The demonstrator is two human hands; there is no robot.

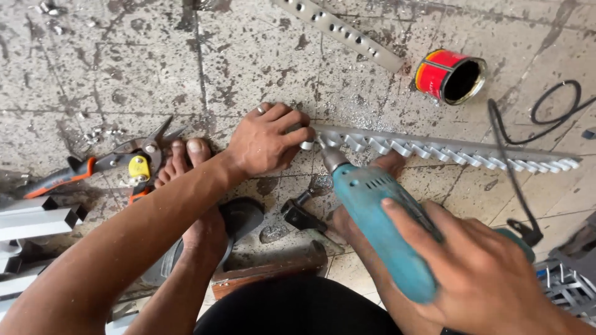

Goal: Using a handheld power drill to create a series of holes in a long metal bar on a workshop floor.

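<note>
Closest to the lens, the right hand (pixel 490 273) is wrapped around the body of a teal-blue electric hand drill (pixel 379 220), fingers closed on the casing and the index finger laid along its top. The drill's grey chuck points up and away, its tip meeting the near end of a long silver-grey metal strip with a row of bent, tooth-like tabs (pixel 447 151). That strip lies flat on the stained, speckled stone floor (pixel 124 74) and runs off to the right, almost to the picture's edge. The left hand (pixel 264 139) presses down on the strip's left end, fingers curled over it right beside the chuck, a ring showing on one finger.

Just under the strip, a bare foot (pixel 388 162) rests against it behind the drill; another bare foot (pixel 183 155) sits left of the pinning hand. Beside that foot lie tin snips with orange-and-black handles and a yellow latch (pixel 118 162). A black cable (pixel 506 155) crosses over the strip. Farther back, a red and yellow tin can (pixel 450 75) lies on its side, open mouth facing right, next to a flat perforated metal bar (pixel 341 30) set at a slant. Pale metal channel sections (pixel 34 220) sit at the left edge.
</note>
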